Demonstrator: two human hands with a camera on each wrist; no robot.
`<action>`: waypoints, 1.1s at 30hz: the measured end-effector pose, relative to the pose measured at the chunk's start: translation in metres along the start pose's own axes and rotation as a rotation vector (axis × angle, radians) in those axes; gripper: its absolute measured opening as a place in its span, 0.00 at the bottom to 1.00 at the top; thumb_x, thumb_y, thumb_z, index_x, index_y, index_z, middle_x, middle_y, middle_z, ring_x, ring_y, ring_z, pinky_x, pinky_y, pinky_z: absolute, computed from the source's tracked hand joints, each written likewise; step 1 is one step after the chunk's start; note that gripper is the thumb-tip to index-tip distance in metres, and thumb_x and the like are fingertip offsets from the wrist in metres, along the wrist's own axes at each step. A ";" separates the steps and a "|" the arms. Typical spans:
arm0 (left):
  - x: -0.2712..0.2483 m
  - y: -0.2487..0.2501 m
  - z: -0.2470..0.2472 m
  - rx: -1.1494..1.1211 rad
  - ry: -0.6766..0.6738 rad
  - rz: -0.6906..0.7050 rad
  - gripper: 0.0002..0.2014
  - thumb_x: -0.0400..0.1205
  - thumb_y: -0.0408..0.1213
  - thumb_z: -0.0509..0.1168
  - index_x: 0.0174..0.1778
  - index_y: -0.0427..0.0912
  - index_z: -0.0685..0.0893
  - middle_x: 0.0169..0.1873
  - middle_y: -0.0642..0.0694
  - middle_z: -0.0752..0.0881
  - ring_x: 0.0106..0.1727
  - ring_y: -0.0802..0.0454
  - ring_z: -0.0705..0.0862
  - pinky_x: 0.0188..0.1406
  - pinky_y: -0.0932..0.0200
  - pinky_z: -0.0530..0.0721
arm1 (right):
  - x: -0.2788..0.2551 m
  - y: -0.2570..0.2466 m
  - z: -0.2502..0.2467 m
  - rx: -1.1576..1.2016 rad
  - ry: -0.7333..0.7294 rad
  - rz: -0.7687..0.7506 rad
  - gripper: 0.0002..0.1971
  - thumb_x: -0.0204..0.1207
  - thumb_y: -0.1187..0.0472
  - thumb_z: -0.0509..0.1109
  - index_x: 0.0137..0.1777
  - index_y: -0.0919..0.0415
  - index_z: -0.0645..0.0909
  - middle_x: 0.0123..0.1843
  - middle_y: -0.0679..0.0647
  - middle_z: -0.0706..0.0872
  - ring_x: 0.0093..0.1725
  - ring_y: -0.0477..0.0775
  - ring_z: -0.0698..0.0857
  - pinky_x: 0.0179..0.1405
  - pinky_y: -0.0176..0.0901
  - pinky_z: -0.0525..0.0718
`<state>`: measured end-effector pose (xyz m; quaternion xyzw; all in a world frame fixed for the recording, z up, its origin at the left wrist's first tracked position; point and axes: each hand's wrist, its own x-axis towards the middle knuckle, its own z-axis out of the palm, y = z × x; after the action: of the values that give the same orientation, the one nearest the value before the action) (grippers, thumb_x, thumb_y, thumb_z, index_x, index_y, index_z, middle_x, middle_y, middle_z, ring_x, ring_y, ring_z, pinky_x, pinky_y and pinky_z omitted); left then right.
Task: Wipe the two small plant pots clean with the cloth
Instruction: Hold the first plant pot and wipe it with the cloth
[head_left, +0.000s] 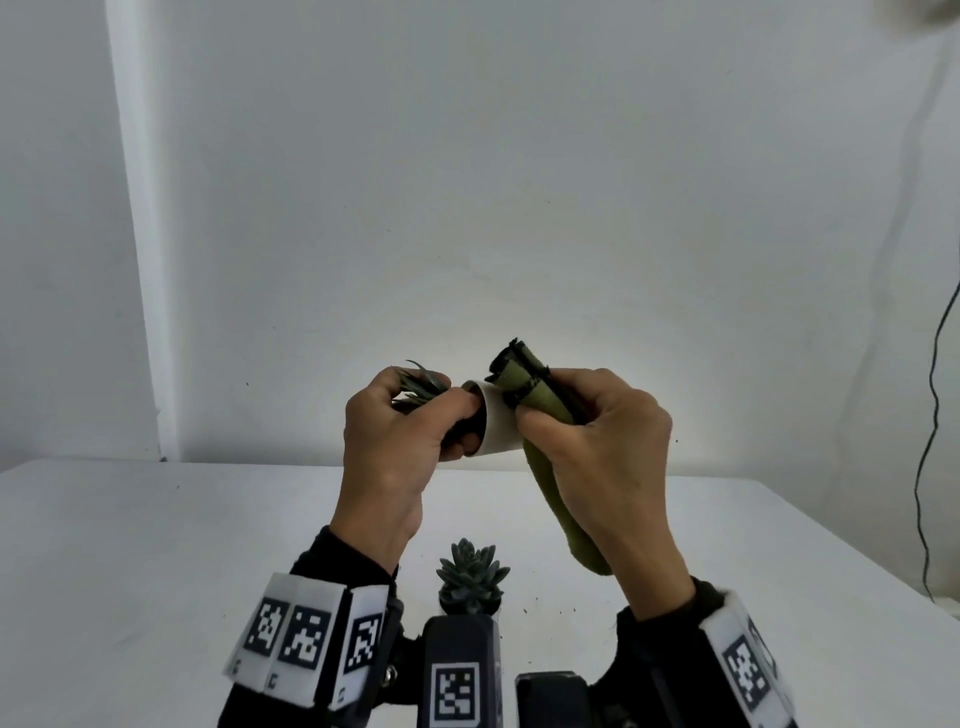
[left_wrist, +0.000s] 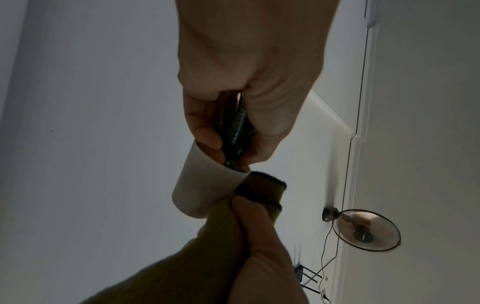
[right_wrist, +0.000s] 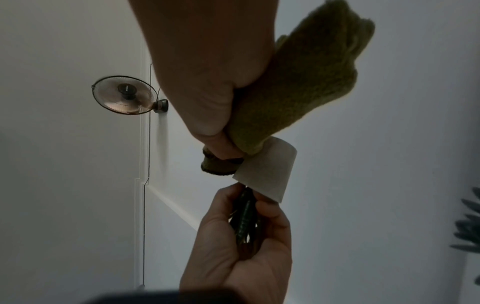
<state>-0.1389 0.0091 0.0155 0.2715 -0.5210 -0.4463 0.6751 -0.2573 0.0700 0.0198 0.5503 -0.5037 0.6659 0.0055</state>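
Note:
My left hand (head_left: 400, 441) holds a small white pot (head_left: 497, 426) tipped on its side in the air, fingers curled round its green plant (head_left: 418, 387) and into its mouth. My right hand (head_left: 597, 436) grips a folded olive-green cloth (head_left: 550, 499) and presses it against the pot's side. In the left wrist view the pot (left_wrist: 205, 187) meets the cloth (left_wrist: 223, 222) below the left hand (left_wrist: 228, 127). In the right wrist view the cloth (right_wrist: 293, 92) touches the pot (right_wrist: 267, 174) under the right hand (right_wrist: 223, 131). A second pot with a succulent (head_left: 470, 574) stands on the table, its body mostly hidden.
The white table (head_left: 156, 545) runs to a plain wall behind. A dark cable (head_left: 930, 415) hangs at the right edge. A wall fan (left_wrist: 363, 230) shows in both wrist views. Small dark crumbs lie on the table near the standing succulent.

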 end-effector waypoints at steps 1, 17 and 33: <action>0.000 -0.001 0.000 -0.001 0.002 -0.009 0.08 0.70 0.23 0.73 0.37 0.37 0.82 0.23 0.44 0.82 0.22 0.47 0.79 0.21 0.63 0.78 | -0.001 0.000 0.001 0.008 -0.021 0.003 0.13 0.64 0.69 0.75 0.45 0.53 0.90 0.38 0.52 0.88 0.39 0.44 0.83 0.33 0.25 0.78; -0.002 0.005 0.000 -0.125 -0.029 -0.114 0.07 0.72 0.22 0.72 0.35 0.36 0.82 0.24 0.44 0.81 0.22 0.48 0.79 0.20 0.62 0.79 | 0.003 -0.001 -0.010 0.105 0.048 0.037 0.14 0.64 0.69 0.77 0.42 0.47 0.88 0.38 0.48 0.90 0.37 0.45 0.86 0.35 0.32 0.82; 0.002 0.011 -0.007 -0.250 0.025 -0.204 0.03 0.74 0.22 0.71 0.38 0.31 0.83 0.26 0.44 0.85 0.24 0.54 0.85 0.22 0.65 0.82 | 0.003 -0.011 -0.015 0.441 -0.007 0.125 0.10 0.64 0.72 0.78 0.36 0.55 0.91 0.30 0.54 0.88 0.28 0.48 0.84 0.29 0.38 0.82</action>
<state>-0.1284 0.0113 0.0234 0.2423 -0.4228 -0.5705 0.6611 -0.2635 0.0837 0.0310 0.5082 -0.3793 0.7569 -0.1581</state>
